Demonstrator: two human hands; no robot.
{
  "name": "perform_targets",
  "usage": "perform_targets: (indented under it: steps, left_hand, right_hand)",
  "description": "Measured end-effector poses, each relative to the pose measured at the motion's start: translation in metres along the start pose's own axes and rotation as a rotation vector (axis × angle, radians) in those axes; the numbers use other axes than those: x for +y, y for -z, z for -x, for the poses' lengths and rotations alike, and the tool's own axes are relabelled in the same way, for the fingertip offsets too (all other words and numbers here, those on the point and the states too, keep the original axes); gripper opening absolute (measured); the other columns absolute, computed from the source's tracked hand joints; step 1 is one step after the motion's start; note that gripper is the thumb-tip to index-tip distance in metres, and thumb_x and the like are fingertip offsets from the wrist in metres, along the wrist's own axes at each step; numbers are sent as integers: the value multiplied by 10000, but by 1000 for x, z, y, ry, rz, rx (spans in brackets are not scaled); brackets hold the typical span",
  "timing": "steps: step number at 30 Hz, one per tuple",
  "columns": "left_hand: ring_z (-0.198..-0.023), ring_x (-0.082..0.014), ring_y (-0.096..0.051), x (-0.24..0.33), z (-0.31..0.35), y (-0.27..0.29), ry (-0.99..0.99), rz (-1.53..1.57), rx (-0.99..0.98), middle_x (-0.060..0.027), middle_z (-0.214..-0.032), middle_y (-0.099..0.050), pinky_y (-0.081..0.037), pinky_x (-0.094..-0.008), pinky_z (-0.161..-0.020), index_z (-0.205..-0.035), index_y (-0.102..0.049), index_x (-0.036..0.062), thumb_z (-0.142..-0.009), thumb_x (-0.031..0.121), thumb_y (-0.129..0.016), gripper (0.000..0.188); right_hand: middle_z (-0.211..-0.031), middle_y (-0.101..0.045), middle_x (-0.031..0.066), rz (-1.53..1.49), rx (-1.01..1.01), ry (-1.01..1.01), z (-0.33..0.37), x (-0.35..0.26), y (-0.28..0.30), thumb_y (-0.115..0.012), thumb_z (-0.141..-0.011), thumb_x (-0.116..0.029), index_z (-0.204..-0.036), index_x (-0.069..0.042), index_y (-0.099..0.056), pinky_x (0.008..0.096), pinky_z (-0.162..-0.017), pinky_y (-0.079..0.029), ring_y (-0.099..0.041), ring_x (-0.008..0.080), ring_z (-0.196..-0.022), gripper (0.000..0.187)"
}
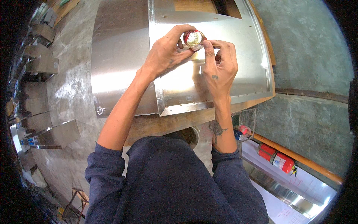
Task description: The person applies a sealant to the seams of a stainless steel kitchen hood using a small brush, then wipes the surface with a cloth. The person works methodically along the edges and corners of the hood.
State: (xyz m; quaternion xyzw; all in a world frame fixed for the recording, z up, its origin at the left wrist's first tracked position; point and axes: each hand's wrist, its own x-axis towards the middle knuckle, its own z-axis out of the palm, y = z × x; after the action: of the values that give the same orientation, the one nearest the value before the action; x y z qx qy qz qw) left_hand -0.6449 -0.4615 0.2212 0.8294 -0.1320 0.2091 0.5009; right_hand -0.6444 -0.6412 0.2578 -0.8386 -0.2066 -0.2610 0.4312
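Note:
Above the shiny sheet-metal panel, my left hand curls its thumb and fingers around a small round container. The container has a red edge and a pale, lumpy white-yellow face turned up toward me; its exact kind is unclear. My right hand is closed in a pinch at the container's right edge. A thin brownish sliver shows by those fingertips, too small to name. The panel lies on a wooden tabletop, and a raised seam runs along it left of my hands.
A rectangular opening shows wood at the panel's far side. On the floor at left stand several bent metal pieces. To the right, a red fire extinguisher lies by a wooden rail, near a clear box and the grey wall.

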Motion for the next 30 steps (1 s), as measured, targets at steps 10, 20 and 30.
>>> perform_targets:
  steps: [10,20,30]
  left_hand:
    - [-885,-238,-760,3,1,4,115,-95,-77,-137,-1186,-746,-654,-374,-794,-1400,-560,138,-866,240,-882,631]
    - [-860,-219,-714,-2,-7,5,133,-30,-72,-140,-1123,-724,-622,-346,-745,-1407,-515,103,-878,244,-875,656]
    - [-798,-174,-673,3,-7,9,140,10,-66,-109,-1058,-704,-591,-329,-698,-1377,-544,83,-870,207,-875,618]
  right_hand:
    - [-975,-675,37,-441,50,-315,20,-8,46,-618,-1113,-181,-1079,-6,-623,218,-743,-457,-545,52,-826,179]
    - [-946,-673,82,-449,-415,-328,84,22,73,-577,-1115,-134,-1044,-26,-563,265,-778,-493,-599,111,-857,130]
    - [-895,-691,77,-340,-473,-301,84,19,72,-631,-1089,-138,-996,-21,-594,275,-729,-511,-622,117,-795,154]
